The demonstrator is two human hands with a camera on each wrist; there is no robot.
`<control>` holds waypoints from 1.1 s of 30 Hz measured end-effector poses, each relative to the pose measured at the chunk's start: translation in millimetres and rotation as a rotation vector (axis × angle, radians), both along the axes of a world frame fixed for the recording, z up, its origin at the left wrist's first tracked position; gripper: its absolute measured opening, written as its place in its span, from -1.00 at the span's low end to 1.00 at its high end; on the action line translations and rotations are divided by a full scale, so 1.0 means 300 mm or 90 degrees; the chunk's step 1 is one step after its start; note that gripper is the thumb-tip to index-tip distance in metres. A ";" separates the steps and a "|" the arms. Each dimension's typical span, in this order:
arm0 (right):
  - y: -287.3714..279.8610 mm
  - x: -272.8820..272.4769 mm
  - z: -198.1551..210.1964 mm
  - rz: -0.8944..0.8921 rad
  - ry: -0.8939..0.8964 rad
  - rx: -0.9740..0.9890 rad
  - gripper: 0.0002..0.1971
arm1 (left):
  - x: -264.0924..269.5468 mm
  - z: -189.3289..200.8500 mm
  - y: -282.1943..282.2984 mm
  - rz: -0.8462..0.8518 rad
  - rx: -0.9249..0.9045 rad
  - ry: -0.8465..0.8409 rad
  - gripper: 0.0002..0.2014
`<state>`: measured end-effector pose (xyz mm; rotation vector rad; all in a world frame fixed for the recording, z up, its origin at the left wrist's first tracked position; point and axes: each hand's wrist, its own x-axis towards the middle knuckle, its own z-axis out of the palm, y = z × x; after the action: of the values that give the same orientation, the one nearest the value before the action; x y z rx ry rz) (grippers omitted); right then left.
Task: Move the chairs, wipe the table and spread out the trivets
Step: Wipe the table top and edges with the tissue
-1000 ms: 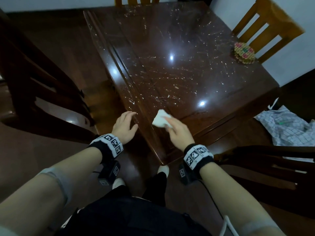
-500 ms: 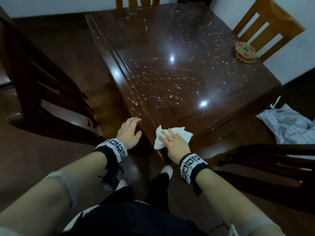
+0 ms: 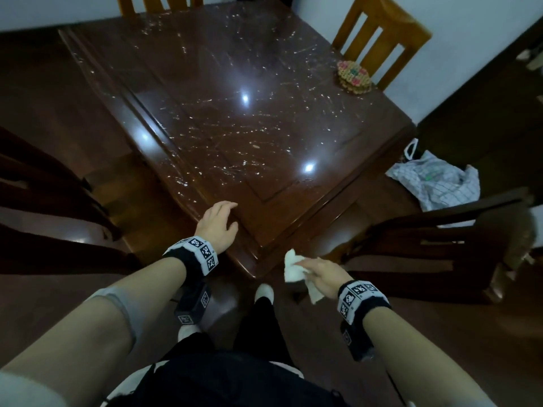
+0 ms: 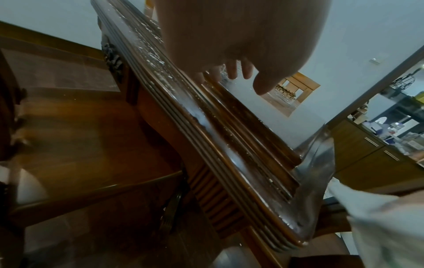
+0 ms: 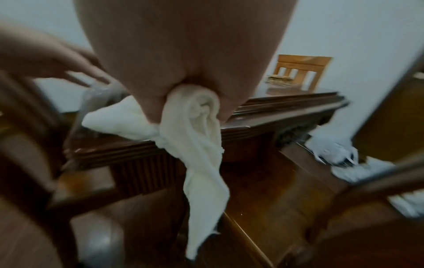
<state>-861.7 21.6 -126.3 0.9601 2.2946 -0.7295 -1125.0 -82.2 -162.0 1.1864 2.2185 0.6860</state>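
A dark wooden chair (image 3: 44, 207) stands pulled back at far left, a strip of bare floor between it and the glossy, crumb-speckled counter (image 3: 223, 118). The left hand (image 3: 217, 227) rests with loosely spread fingers on the counter's near-left edge by the corner. Off that corner, over the floor, the right hand (image 3: 318, 274) grips a bunched white cloth (image 3: 293, 267) hanging clear of the edge. A second dark chair (image 3: 435, 245) sits just right. The stacked woven trivets (image 3: 354, 76) lie near the far-right edge, before a light wooden chair (image 3: 379, 39).
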 end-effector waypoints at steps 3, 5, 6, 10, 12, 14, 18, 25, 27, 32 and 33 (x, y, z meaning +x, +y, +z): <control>0.080 0.044 0.022 -0.190 0.116 0.035 -0.63 | 0.001 0.001 0.044 0.028 0.025 0.051 -0.55; 0.155 0.038 0.032 -0.274 0.178 0.071 -0.62 | -0.008 -0.001 0.091 0.025 0.026 0.076 -0.54; 0.196 0.027 0.040 -0.312 0.196 0.079 -0.62 | -0.014 -0.002 0.118 0.013 0.019 0.083 -0.53; 0.407 -0.022 0.060 -0.425 0.252 0.085 -0.59 | -0.039 0.004 0.273 -0.021 -0.013 0.115 -0.41; 0.541 -0.041 0.063 -0.478 0.271 0.091 -0.58 | -0.042 0.007 0.371 -0.020 -0.035 0.135 -0.32; 0.688 -0.054 0.062 -0.547 0.285 0.085 -0.55 | -0.037 0.009 0.473 -0.009 -0.060 0.143 -0.27; 0.980 -0.090 0.044 -0.629 0.312 0.086 -0.53 | -0.024 0.012 0.713 -0.012 -0.119 0.148 -0.15; 1.464 -0.113 0.029 -0.632 0.284 0.062 -0.53 | 0.005 0.032 1.059 -0.059 -0.158 0.149 0.03; 1.603 -0.114 0.012 -0.633 0.263 0.101 -0.54 | -0.008 0.035 1.123 -0.087 -0.170 0.159 0.08; 1.845 -0.157 -0.072 -0.504 0.170 0.186 -0.53 | -0.029 0.022 1.193 -0.160 -0.214 0.206 0.16; 1.872 -0.171 -0.096 -0.464 0.122 0.201 -0.53 | -0.033 0.016 1.195 -0.166 -0.213 0.204 0.16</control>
<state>-912.9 583.3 -155.0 2.0030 2.2432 -0.7680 -1134.9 276.4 -157.1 1.4464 2.2527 0.0163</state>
